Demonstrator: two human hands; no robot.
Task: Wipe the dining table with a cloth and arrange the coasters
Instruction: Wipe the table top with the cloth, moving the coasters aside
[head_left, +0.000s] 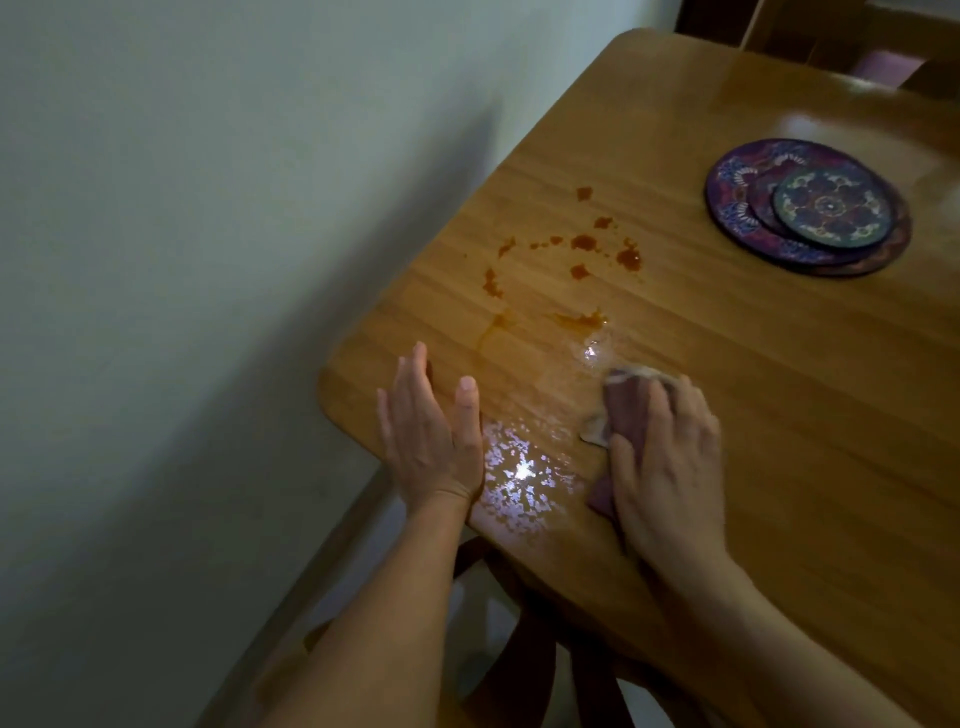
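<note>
Wooden surface (727, 389) seen from above, beside a pale wall (182, 208). Right hand (670, 467) pressed flat on a crumpled brownish cloth (631, 402), fingers spread over it, pinning it to the wood. Left hand (431, 431) just left of the cloth, open, fingers straight, holding nothing, resting at the near edge. Wet sheen (519, 478) between the hands. Orange-red stains (582, 254) beyond the cloth. Patterned round coasters (808, 208) stacked well beyond and right of the cloth.

On the table (727, 415), stains (582, 249) lie beyond the cloth (631, 405), coasters (805, 208) far right.
</note>
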